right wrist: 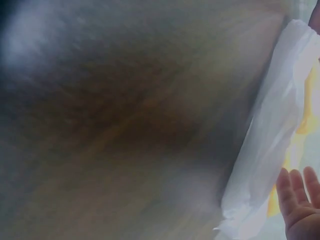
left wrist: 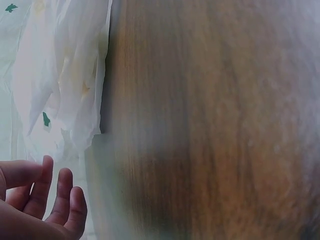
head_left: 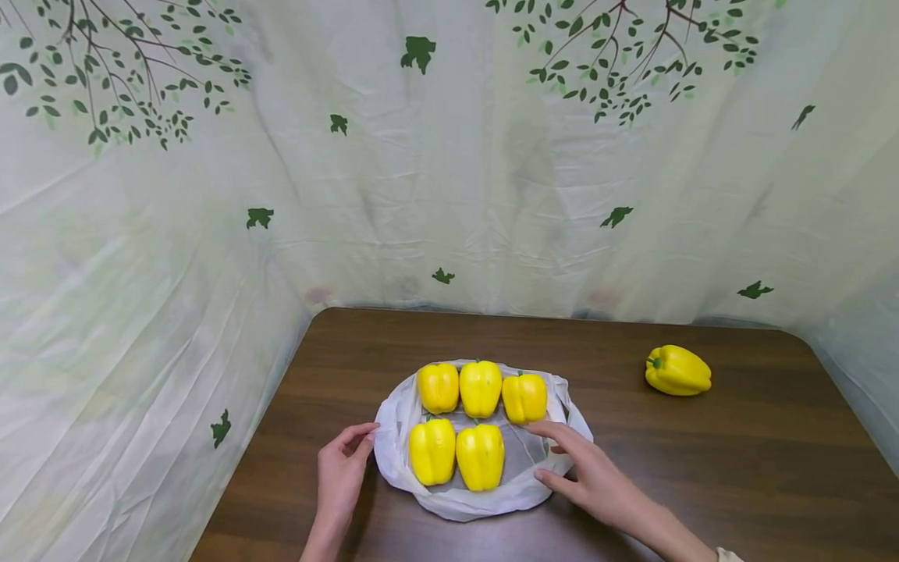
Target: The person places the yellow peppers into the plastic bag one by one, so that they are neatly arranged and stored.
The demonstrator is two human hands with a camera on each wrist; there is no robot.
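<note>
A white plastic bag [head_left: 396,449] lies on the table with its mouth spread wide and its rim rolled into a ring. Several yellow bell peppers [head_left: 481,457] sit inside it in two rows, three at the back. My left hand [head_left: 342,472] pinches the bag's left rim between thumb and forefinger. Over the right rim reaches my right hand [head_left: 597,478], thumb and fingers apart, fingertips close to the back-right pepper [head_left: 524,396]. Beside that pepper's front is a gap in the front row. The right wrist view shows the right hand's fingers [right wrist: 285,192] extended beside the bag.
One more yellow bell pepper [head_left: 678,371] lies on its side at the table's back right. The brown wooden table [head_left: 737,468] has rounded far corners. Around it hang pale curtains [head_left: 492,195] printed with leaves and branches.
</note>
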